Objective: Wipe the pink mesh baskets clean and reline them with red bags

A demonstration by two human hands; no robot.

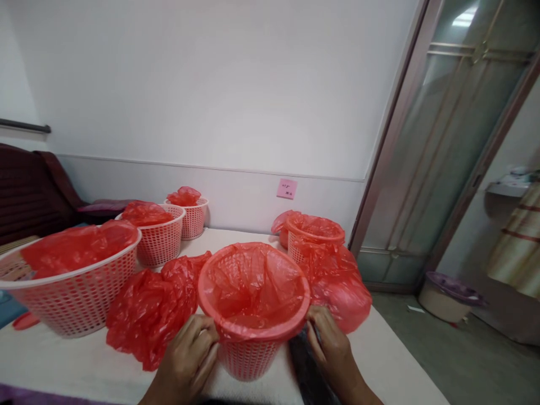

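In front of me a perforated plastic basket point(250, 360) stands on the table, lined with a translucent red plastic bag point(257, 275) that is folded out over its rim. My left hand point(192, 351) is closed on the bag's edge at the near left of the rim. At the right side my right hand point(327, 340) pinches the bag's edge too. A crumpled heap of red plastic bag point(147, 315) lies just left of the basket. Behind my right hand sits a bulging red bag point(341, 292), against another basket lined in red point(316, 228).
Three white-rimmed baskets, a large one point(84, 298), a middle one point(158, 242) and a small one point(194, 219), hold red bags at left. Something black point(306, 365) lies by my right forearm. A pink note point(287, 189) is on the wall. A lined bin point(442, 301) stands on the floor.
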